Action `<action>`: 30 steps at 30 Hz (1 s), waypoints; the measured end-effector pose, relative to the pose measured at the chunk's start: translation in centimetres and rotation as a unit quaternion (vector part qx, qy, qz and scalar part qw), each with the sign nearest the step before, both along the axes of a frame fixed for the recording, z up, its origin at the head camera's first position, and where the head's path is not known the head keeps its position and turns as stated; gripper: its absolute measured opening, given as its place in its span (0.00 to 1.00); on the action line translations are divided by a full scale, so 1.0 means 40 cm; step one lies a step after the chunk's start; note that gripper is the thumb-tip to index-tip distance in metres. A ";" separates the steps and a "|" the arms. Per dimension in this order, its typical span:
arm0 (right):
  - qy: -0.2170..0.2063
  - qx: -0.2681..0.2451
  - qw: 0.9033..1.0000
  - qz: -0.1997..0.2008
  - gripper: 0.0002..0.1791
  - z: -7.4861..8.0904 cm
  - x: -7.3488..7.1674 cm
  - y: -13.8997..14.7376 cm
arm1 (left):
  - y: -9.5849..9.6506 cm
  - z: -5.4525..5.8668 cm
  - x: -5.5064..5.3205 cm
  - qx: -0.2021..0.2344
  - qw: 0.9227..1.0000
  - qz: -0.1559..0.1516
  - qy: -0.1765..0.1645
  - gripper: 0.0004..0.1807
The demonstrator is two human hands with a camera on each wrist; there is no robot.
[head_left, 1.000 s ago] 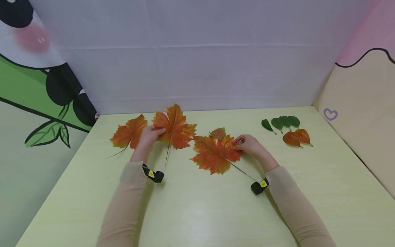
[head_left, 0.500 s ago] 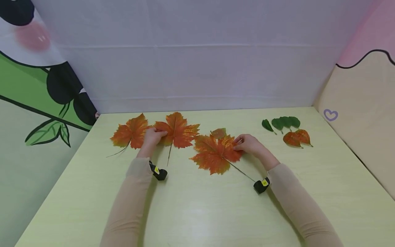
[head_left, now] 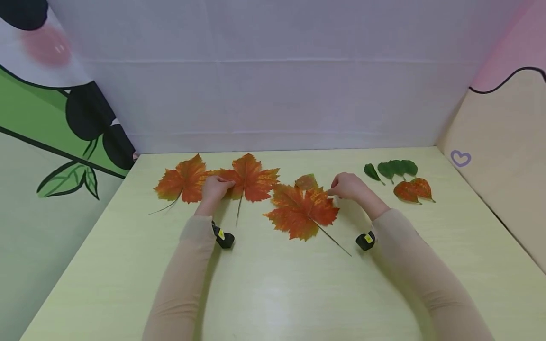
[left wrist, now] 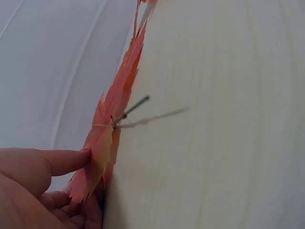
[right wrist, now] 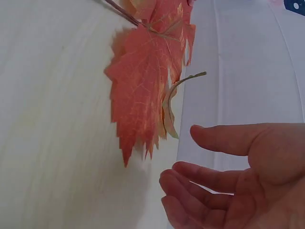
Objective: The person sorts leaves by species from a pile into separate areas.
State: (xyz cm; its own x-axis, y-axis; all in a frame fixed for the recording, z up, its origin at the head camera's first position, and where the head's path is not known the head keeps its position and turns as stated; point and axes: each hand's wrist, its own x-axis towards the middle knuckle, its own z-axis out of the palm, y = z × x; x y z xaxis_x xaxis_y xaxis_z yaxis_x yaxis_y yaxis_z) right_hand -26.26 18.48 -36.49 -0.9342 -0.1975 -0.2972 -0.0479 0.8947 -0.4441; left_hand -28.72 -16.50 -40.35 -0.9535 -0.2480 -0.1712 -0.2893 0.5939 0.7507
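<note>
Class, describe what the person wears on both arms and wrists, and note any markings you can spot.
Both arms wear long, close-fitting beige sleeves reaching the wrists. Each wrist carries a small black device, left and right, each with a yellow mark. The left hand and right hand are bare.

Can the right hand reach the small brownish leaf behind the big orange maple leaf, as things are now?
Probably yes. The right hand is open beside the small brownish leaf, which lies partly on the big maple leaf; nothing stands between them.

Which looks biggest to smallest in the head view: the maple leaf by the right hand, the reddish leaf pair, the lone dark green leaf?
1. Maple leaf.
2. Reddish leaf pair.
3. Lone dark green leaf.
</note>
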 end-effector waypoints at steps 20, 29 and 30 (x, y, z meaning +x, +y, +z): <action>0.012 0.027 1.000 -0.009 0.28 0.037 -0.080 -0.204 | -0.013 -0.008 0.001 -0.008 1.000 -0.021 0.002 0.16; 0.040 0.088 0.995 -0.011 0.14 0.014 -0.089 -0.255 | -0.010 -0.009 0.000 -0.009 1.000 -0.019 0.000 0.16; 0.046 0.098 0.994 -0.009 0.12 0.011 -0.089 -0.259 | -0.010 -0.009 0.001 -0.008 1.000 -0.020 -0.001 0.16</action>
